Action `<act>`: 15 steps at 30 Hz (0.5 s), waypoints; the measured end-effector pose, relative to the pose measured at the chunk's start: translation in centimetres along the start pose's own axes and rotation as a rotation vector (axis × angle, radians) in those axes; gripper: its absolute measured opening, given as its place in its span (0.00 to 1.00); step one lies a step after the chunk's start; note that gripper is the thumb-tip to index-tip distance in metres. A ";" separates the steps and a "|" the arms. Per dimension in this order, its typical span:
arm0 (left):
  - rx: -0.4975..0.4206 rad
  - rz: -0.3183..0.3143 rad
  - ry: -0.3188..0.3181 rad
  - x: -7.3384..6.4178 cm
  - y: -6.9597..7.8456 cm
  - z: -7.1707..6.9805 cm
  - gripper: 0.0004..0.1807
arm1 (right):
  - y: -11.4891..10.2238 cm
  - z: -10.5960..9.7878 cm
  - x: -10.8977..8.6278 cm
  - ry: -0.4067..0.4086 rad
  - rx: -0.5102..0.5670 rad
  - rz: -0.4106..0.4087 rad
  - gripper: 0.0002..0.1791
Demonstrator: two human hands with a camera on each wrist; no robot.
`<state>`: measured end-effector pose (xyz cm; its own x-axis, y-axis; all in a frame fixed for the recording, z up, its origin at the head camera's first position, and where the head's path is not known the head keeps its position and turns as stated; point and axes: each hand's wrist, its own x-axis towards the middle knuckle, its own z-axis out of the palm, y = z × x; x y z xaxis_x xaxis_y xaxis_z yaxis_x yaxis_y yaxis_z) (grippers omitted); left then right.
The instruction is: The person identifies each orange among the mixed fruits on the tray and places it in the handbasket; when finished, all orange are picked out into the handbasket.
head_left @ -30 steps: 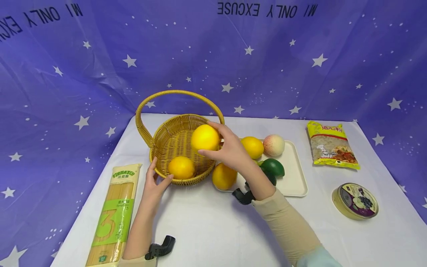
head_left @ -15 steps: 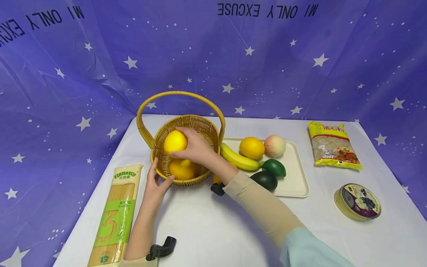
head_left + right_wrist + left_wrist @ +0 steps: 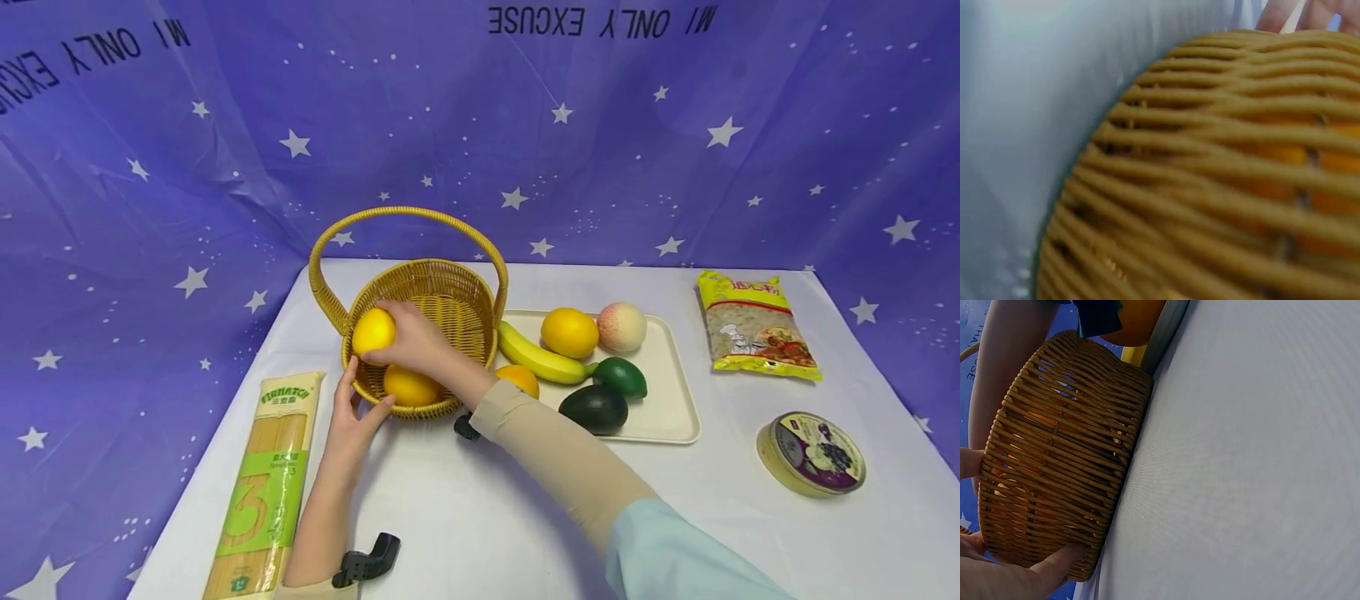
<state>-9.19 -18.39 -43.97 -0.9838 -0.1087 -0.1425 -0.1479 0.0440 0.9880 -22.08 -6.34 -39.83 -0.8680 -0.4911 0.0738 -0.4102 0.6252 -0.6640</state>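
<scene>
A yellow-orange round fruit like an orange [image 3: 373, 332] is in my right hand [image 3: 415, 340], which grips it inside the left part of the wicker basket [image 3: 463, 312]. Below that hand, another orange-coloured fruit [image 3: 411, 388] lies at the basket's front, partly covered by the wrist. My left hand [image 3: 352, 433] holds the basket's front left side. In the left wrist view its thumb [image 3: 969, 464] is at the rim and a lower finger [image 3: 1063, 562] presses the woven wall near the base. The right wrist view shows mostly the basket wall [image 3: 1210, 156].
A cream tray [image 3: 671, 417] bears a banana [image 3: 543, 358], a yellow fruit [image 3: 570, 332], a peach [image 3: 622, 327], two dark green fruits and an orange [image 3: 519, 379]. Spaghetti [image 3: 262, 487] lies left; a yellow food bag [image 3: 757, 327] and round tin [image 3: 812, 454] are right. The basket's handle [image 3: 408, 211] arches overhead.
My right hand has carried the held orange leftward and down, from over the basket's right side to its left wall. The left hand has stayed at the basket's side.
</scene>
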 end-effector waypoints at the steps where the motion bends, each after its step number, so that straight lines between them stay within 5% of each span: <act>1: 0.001 -0.001 0.001 0.0 0.0 0.0 0.47 | 0.0 0.2 0.0 -0.005 -0.001 0.004 0.48; 15: -0.002 0.009 0.006 0.0 0.0 0.1 0.47 | 0.1 1.1 0.0 -0.041 0.005 0.019 0.49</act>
<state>-9.21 -18.32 -43.95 -0.9845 -0.1140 -0.1329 -0.1386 0.0430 0.9894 -21.78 -6.95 -40.72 -0.8633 -0.5038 0.0310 -0.3926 0.6317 -0.6684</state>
